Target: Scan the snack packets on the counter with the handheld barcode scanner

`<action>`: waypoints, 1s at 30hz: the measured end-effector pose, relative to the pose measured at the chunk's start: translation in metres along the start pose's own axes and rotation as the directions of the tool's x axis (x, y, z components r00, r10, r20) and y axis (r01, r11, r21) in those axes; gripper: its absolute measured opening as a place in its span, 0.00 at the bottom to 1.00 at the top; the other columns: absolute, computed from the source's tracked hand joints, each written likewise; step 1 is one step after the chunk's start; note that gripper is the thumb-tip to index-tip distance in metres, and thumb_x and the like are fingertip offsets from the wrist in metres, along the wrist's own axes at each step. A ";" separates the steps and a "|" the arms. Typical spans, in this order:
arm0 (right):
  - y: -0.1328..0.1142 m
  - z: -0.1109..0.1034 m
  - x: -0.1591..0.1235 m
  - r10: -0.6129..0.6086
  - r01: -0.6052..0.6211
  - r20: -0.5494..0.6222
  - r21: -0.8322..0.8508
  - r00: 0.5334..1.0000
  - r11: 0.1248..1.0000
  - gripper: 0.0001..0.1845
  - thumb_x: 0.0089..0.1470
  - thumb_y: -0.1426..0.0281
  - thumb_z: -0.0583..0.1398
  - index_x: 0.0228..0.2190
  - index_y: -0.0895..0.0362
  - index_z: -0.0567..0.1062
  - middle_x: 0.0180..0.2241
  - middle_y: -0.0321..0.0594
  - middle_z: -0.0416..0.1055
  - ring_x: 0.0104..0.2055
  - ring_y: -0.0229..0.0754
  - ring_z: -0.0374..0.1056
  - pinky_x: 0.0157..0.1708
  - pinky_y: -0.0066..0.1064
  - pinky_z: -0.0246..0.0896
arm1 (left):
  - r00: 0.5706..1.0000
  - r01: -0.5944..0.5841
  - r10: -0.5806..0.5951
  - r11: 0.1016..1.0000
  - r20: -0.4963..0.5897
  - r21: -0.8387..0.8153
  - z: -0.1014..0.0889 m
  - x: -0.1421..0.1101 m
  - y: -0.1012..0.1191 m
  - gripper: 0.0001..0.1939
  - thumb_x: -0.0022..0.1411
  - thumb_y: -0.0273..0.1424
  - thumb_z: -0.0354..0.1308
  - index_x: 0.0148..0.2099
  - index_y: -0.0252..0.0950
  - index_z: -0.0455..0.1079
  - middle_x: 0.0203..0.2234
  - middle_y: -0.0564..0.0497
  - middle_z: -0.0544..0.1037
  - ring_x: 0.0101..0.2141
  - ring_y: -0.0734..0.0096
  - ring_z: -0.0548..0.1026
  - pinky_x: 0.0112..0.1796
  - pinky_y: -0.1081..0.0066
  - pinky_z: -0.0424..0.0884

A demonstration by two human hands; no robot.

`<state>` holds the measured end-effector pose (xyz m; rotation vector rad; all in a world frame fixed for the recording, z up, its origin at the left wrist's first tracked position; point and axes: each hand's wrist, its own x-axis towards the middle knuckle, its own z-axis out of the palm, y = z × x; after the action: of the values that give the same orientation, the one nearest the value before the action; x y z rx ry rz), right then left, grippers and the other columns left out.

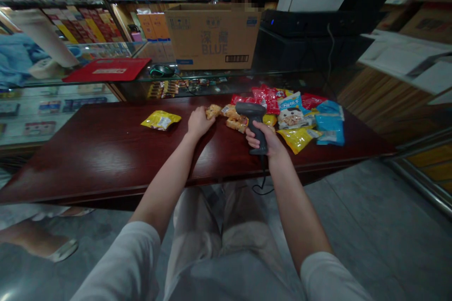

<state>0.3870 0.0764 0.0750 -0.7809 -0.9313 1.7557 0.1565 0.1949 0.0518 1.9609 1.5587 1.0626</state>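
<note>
My right hand (263, 138) is closed around the handle of a black barcode scanner (251, 110), whose head points left above the table. A cord hangs from its grip. My left hand (200, 123) has its fingers closed on a small clear-wrapped snack pack (213, 112) with golden-brown contents. Similar packs (236, 124) lie between the two hands, partly behind the scanner. To the right is a pile with red packets (266, 99), a white-and-blue bag (291, 112), a yellow packet (298, 138) and a blue bag (330, 124). One yellow packet (161, 120) lies apart, left of my left hand.
The dark red wooden table (106, 150) spans the front. Behind it a glass counter carries a cardboard box (213, 37), a computer mouse (161, 71) and a red folder (108, 69). Another person's leg and shoe (63, 250) show at lower left.
</note>
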 end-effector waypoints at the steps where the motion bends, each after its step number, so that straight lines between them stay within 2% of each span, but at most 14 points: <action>1: 0.000 0.000 0.000 0.003 -0.003 0.004 -0.001 1.000 1.000 0.22 0.49 0.57 0.67 0.28 0.53 0.60 0.19 0.26 0.59 0.14 0.28 0.45 0.10 0.21 0.41 | 0.998 0.040 -0.044 0.995 -0.045 -0.091 -0.005 0.000 -0.003 0.18 0.51 0.36 0.68 0.43 0.37 0.70 0.46 0.39 0.77 0.54 0.44 0.72 0.59 0.49 0.62; 3: 0.001 0.000 0.000 0.015 -0.015 0.021 -0.011 1.000 1.000 0.23 0.50 0.57 0.67 0.27 0.53 0.59 0.20 0.27 0.59 0.14 0.27 0.45 0.11 0.21 0.41 | 0.986 0.123 -0.157 0.923 -0.064 -0.364 -0.015 0.001 -0.005 0.18 0.52 0.37 0.67 0.43 0.38 0.68 0.43 0.44 0.78 0.51 0.52 0.74 0.57 0.53 0.66; 4: 0.001 0.000 0.000 0.021 -0.020 0.031 -0.017 0.999 1.000 0.23 0.50 0.56 0.67 0.27 0.53 0.59 0.20 0.27 0.59 0.14 0.27 0.46 0.11 0.21 0.41 | 0.980 0.169 -0.198 0.839 -0.002 -0.517 -0.019 0.001 -0.005 0.16 0.54 0.37 0.64 0.44 0.38 0.68 0.42 0.46 0.78 0.50 0.55 0.76 0.55 0.54 0.69; 6: 0.001 0.000 -0.001 0.031 -0.029 0.049 -0.027 0.998 0.999 0.24 0.50 0.56 0.67 0.27 0.53 0.59 0.20 0.27 0.59 0.14 0.27 0.46 0.11 0.21 0.42 | 0.958 0.286 -0.189 0.607 0.215 -0.741 -0.025 -0.001 0.000 0.15 0.59 0.37 0.58 0.47 0.37 0.68 0.40 0.47 0.79 0.46 0.58 0.78 0.50 0.55 0.74; 8: 0.001 0.001 -0.001 0.036 -0.034 0.057 -0.032 0.998 0.999 0.24 0.49 0.56 0.68 0.27 0.53 0.59 0.19 0.27 0.59 0.14 0.27 0.46 0.11 0.21 0.42 | 0.910 0.404 -0.092 0.418 0.404 -0.814 -0.028 -0.004 0.007 0.16 0.63 0.37 0.52 0.49 0.36 0.69 0.39 0.47 0.81 0.43 0.59 0.80 0.47 0.56 0.77; 10: 0.001 0.001 -0.001 0.038 -0.036 0.055 -0.033 0.998 0.999 0.25 0.47 0.55 0.69 0.27 0.53 0.60 0.19 0.27 0.60 0.14 0.27 0.46 0.11 0.21 0.42 | 0.869 0.473 -0.028 0.341 0.494 -0.813 -0.028 -0.008 0.014 0.18 0.65 0.39 0.49 0.50 0.36 0.71 0.39 0.45 0.82 0.41 0.60 0.81 0.46 0.57 0.78; 14: 0.001 0.001 -0.001 0.055 -0.052 0.046 -0.046 0.997 0.998 0.23 0.49 0.56 0.67 0.27 0.53 0.60 0.19 0.27 0.59 0.14 0.27 0.46 0.10 0.21 0.40 | 0.817 0.538 -0.004 0.363 0.576 -0.761 -0.023 -0.010 0.018 0.27 0.68 0.52 0.47 0.54 0.36 0.71 0.42 0.42 0.82 0.43 0.57 0.81 0.47 0.54 0.77; 17: 0.002 0.001 -0.001 0.057 -0.052 0.070 -0.062 0.996 0.997 0.23 0.50 0.55 0.67 0.28 0.53 0.60 0.18 0.26 0.59 0.14 0.27 0.46 0.10 0.21 0.39 | 0.802 0.551 0.008 0.375 0.597 -0.745 -0.015 -0.009 0.015 0.31 0.67 0.57 0.46 0.56 0.38 0.70 0.45 0.42 0.81 0.47 0.54 0.80 0.50 0.51 0.76; 22: 0.004 0.005 -0.003 0.065 -0.054 0.122 -0.094 0.990 0.994 0.23 0.49 0.54 0.67 0.35 0.54 0.64 0.18 0.25 0.61 0.13 0.27 0.47 0.10 0.21 0.40 | 0.836 0.515 0.009 0.332 0.548 -0.790 -0.006 -0.009 0.016 0.33 0.67 0.58 0.46 0.57 0.37 0.69 0.49 0.40 0.79 0.53 0.51 0.77 0.52 0.48 0.75; 25: 0.006 0.006 -0.003 0.073 -0.059 0.133 -0.107 0.988 0.993 0.23 0.50 0.55 0.67 0.39 0.55 0.65 0.18 0.24 0.61 0.12 0.28 0.48 0.10 0.20 0.41 | 0.862 0.489 -0.021 0.300 0.506 -0.819 -0.006 -0.009 0.018 0.32 0.70 0.55 0.41 0.56 0.37 0.69 0.51 0.41 0.78 0.56 0.52 0.75 0.52 0.51 0.75; 28: 0.007 0.007 -0.002 0.072 -0.059 0.127 -0.104 0.989 0.993 0.23 0.49 0.56 0.67 0.39 0.55 0.65 0.18 0.24 0.61 0.12 0.28 0.49 0.10 0.20 0.42 | 0.867 0.490 -0.072 0.307 0.493 -0.816 -0.006 -0.008 0.018 0.32 0.71 0.55 0.38 0.56 0.36 0.70 0.53 0.42 0.78 0.58 0.54 0.73 0.52 0.54 0.76; 30: 0.007 0.007 -0.001 0.058 -0.045 0.120 -0.103 0.991 0.994 0.22 0.49 0.57 0.68 0.37 0.54 0.64 0.18 0.24 0.61 0.12 0.28 0.50 0.10 0.20 0.43 | 0.873 0.480 -0.085 0.330 0.481 -0.813 -0.006 -0.007 0.018 0.33 0.70 0.56 0.39 0.56 0.37 0.70 0.54 0.41 0.78 0.59 0.53 0.72 0.52 0.54 0.75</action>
<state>0.3782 0.0717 0.0722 -0.7735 -1.0969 1.8300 0.1630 0.1821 0.0661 0.9153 0.7135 0.9920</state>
